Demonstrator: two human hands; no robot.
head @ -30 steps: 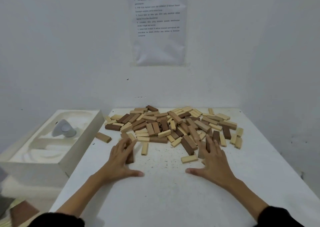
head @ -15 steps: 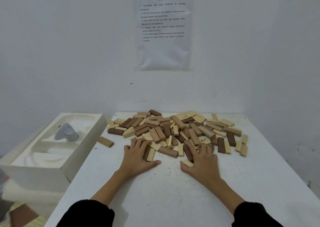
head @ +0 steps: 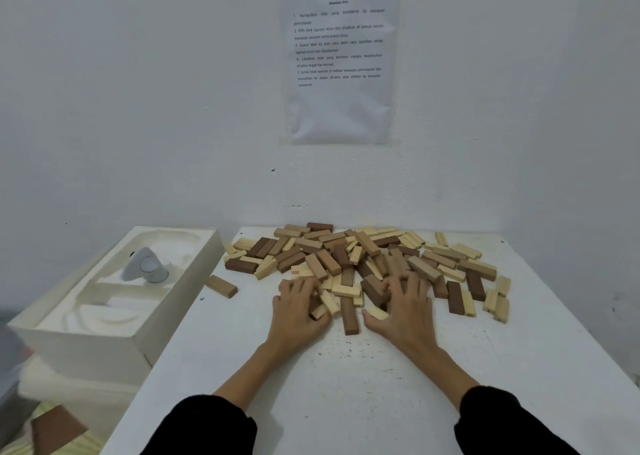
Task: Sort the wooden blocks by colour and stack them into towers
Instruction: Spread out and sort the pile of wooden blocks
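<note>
Both hands had closed inward from the bare table onto the near edge of the mixed block pile (head: 363, 264). Left hand (head: 298, 312) lay curled over light blocks, grip unclear; right hand (head: 405, 312) was spread, fingertips pressing. Judged still gathering: no colours separated, no tower begun. Pile sat by the back wall; the near table (head: 346, 402) offered building room.

Blocks (head: 367, 260): bare wood, matt, smooth faces, in pale, mid-brown and dark tones. Table (head: 346, 395): white painted top, matt, flecked with dark specks near the centre. Far wall (head: 138, 108): white paint, matt. Sheet (head: 341, 108): printed paper under a glossy plastic cover. Left box (head: 86, 347): matt white, moulded insert. Sleeves (head: 207, 427): black cloth.
</note>
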